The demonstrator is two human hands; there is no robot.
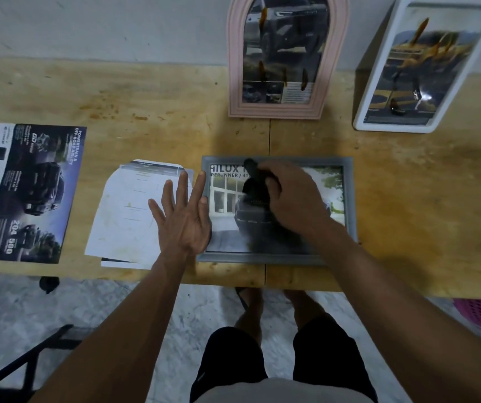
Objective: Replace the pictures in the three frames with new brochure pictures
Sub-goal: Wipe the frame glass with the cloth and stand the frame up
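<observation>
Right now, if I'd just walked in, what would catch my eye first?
Probably the grey frame lying flat at the table's near edge, with the right hand gripping a dark object over its truck picture. Behind it, a pink arched frame and a white frame lean against the wall; a dark brochure lies far left.

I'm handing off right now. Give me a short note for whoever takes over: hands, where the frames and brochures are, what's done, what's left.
Left hand: open, fingers spread, lying flat at the left edge of the grey frame and over the white sheet.
Right hand: grips a dark tool over the picture in the grey frame.
The grey frame lies flat at the table's front; it shows a brochure car picture.
Pink arched frame and white frame lean at the back, each showing a car picture.
Spare brochure lies at far left.
Left: finish the grey frame and stand it up; I can't tell whether it's closed.
</observation>
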